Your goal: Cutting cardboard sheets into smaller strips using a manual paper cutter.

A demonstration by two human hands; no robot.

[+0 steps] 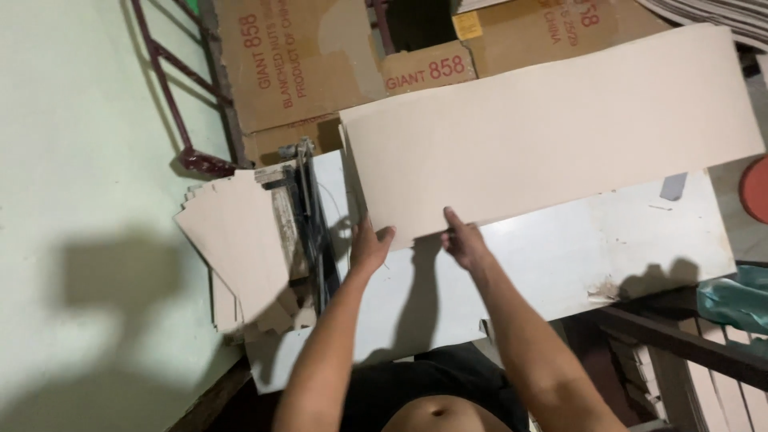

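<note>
Beige cardboard filled the upper right of the frame: one long sheet (552,128) lay slanted across the white counter (560,256), its far end reaching past the counter's right edge and its near left corner close to the cutter (308,216) at centre left. Both hands were on its lower edge near the middle of the picture. The left hand (370,248) had its fingers (387,234) clamped on the edge, thumb on top; the right hand (464,240), just beside it, pressed its fingers (453,218) together flat on the sheet's face.

The step in hand appeared to be lining the sheet up against the cutter's blade. Judged from that, the next move called for sliding the left end squarely under the blade while keeping the long free end from sagging or swinging.

Brown cartons (304,64) were stacked along the top of the frame, touching or just behind the sheet's far edge, and could have blocked any push away from the body. A pile of cut pieces (240,248) fanned out at lower left, beside the cutter and overhanging the pale green floor (80,200). A dark red metal frame (172,80) stood at upper left, and a small grey scrap (674,186) lay on the counter at right.
</note>
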